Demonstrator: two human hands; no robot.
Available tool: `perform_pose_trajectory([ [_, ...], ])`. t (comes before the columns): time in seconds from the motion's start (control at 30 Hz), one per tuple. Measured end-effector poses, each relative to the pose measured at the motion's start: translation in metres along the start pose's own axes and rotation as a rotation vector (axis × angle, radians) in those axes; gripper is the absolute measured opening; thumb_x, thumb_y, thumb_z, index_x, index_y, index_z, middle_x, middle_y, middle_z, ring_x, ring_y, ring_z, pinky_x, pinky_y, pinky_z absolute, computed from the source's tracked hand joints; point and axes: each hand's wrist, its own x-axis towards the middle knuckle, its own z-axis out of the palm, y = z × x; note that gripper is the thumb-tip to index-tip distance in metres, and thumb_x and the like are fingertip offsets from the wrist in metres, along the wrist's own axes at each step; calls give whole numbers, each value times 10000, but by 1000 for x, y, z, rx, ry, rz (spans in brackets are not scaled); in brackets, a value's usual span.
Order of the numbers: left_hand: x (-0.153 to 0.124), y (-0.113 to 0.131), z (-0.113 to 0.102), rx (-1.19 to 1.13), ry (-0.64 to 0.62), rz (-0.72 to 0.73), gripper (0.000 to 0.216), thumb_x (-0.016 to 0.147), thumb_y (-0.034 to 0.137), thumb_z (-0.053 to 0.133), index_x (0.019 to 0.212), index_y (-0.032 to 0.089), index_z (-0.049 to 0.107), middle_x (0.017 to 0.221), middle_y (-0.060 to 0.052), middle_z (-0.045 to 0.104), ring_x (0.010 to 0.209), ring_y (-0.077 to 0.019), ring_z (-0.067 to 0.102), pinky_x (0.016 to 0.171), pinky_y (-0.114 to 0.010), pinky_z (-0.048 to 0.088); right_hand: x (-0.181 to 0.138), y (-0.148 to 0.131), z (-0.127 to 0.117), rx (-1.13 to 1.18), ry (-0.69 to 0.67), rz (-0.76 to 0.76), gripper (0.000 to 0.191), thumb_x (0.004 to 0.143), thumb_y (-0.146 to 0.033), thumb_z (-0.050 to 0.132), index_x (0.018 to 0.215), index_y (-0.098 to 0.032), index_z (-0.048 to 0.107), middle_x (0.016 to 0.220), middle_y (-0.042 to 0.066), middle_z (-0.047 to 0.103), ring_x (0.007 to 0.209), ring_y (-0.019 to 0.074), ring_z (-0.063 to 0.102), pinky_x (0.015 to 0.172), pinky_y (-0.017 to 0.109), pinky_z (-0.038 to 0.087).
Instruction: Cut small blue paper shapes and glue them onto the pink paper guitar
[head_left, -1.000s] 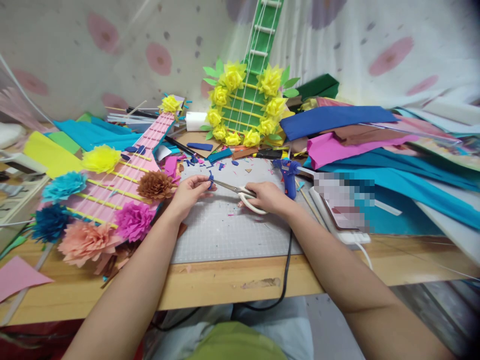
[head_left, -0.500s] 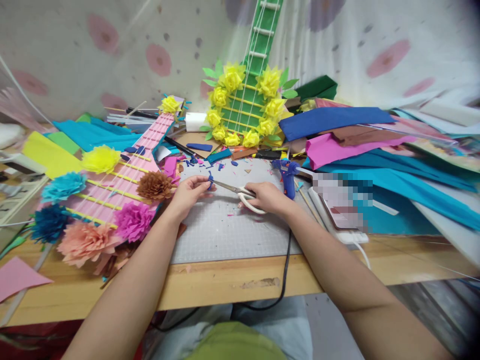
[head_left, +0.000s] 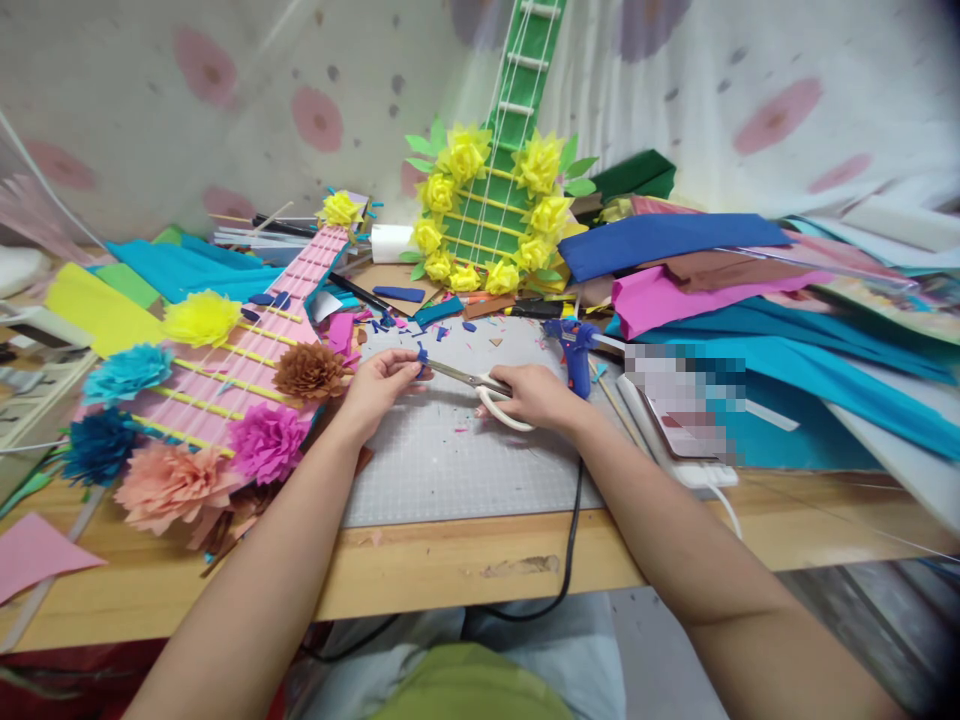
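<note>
Between the fingertips of my left hand is a small piece of dark blue paper. My right hand is closed around the white handles of a pair of scissors, whose blades point left and reach the blue piece. Both hands are over a grey cutting mat. To the left lies a pink paper guitar edged with paper flowers, among them a brown flower close to my left wrist. Blue paper scraps are scattered beyond my hands.
A blue glue gun rests right of my right hand, its black cord running over the table edge. A green paper guitar with yellow flowers stands behind. Folded coloured papers pile up at right, beside a phone.
The blue piece and the scissor tips have shifted very slightly. Both hands stay almost in the same place, and the grips are the same.
</note>
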Motion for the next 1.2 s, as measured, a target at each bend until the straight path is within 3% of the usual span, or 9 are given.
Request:
perform_pose_trajectory([
  [0.7, -2, 1, -3, 39, -26, -41, 299, 601, 265, 737, 804, 121, 571, 762, -60, 676, 795, -204, 672, 683, -315, 539, 2, 2, 0, 18, -2, 6, 396, 707, -564, 608, 810, -181, 618, 707, 34, 631, 607, 134, 505, 543, 229, 245],
  [1.2, -3, 1, -1, 38, 1, -44, 291, 596, 263, 734, 788, 119, 568, 733, -66, 676, 765, -211, 676, 616, -292, 538, 1, 3, 0, 9, -5, 0, 436, 698, -606, 586, 809, -186, 607, 721, 35, 632, 613, 141, 507, 542, 235, 242],
])
